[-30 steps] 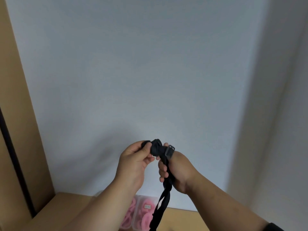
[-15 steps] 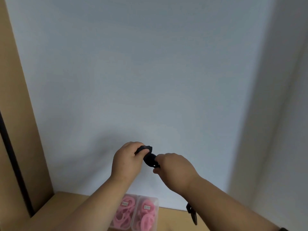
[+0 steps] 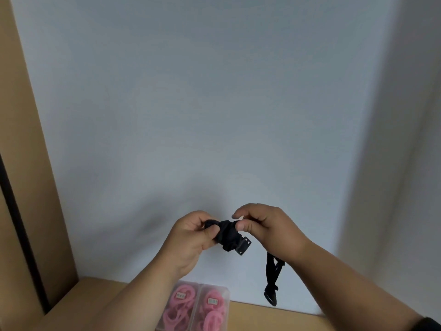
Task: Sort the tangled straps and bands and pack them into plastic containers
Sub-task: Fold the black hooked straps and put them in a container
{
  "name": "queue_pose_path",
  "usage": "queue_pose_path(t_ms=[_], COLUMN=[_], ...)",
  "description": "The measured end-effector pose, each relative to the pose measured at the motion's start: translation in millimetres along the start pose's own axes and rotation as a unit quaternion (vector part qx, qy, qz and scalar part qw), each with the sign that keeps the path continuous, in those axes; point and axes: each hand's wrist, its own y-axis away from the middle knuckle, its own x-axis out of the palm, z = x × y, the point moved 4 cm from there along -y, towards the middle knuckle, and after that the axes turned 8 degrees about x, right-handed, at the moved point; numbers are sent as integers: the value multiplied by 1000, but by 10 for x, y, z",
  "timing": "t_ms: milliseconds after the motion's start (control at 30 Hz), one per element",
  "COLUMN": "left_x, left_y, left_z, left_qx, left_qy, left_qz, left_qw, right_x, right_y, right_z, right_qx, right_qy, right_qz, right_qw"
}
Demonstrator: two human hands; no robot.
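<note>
Tan tabletop [image 3: 274,316] meets white wall [image 3: 214,103]; brown panel [image 3: 26,163] left.

Black strap [image 3: 228,235], pink bands [image 3: 177,309] in clear containers [image 3: 222,291], tan table [image 3: 274,317]

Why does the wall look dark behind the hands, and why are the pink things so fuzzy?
Head view: the hands cast a soft grey shadow on the white wall just above them; the pink bands in the plastic containers sit at the frame's bottom edge, blurry behind cloudy plastic; the black strap is so dark its folds barely show.
</note>
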Motion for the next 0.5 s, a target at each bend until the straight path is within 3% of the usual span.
queue_pose_path(t_ms=[233, 333, 433, 500], left_x=[163, 173, 159, 138], left_y=[67, 45, 11, -6], left_z=[28, 44, 77, 78], left_qx=[2, 34, 50, 69], left_qy=[143, 114, 89, 16], left_qz=[-74, -116, -157, -169], left_qw=[987, 986, 982, 983], right_x=[307, 465, 628, 730], right_y=[90, 143, 160, 164], right_z=[-89, -151, -103, -52], right_qx=[115, 172, 200, 200], right_qy=[-258, -229, -182, -119], right_qz=[-55, -78, -47, -21], right_qw=[958, 955, 962, 972])
